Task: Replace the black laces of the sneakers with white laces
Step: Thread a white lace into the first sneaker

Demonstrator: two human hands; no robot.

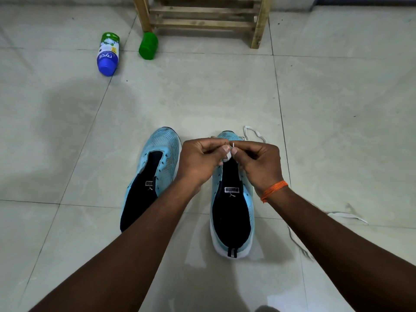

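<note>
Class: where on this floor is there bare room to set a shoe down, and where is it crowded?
Bare: the wide tiles between the bottle, wooden rack and the sneakers' toes; also the floor left of the left sneaker. Crowded: around the right sneaker, where left hand and right hand pinch the white lace and loose lace lies to its right.

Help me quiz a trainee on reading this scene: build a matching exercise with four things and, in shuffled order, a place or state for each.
Things
1. blue, white and green plastic bottle
2. green plastic jar
3. white flat lace
4. left light-blue mesh sneaker

Places or states
A. pinched by the left hand and the right hand
B. eyelets empty
C. beside the leg of the wooden slatted rack
D. farthest left on the tiled floor

Pairs: 1-D, 2-C, 3-A, 4-B
</note>
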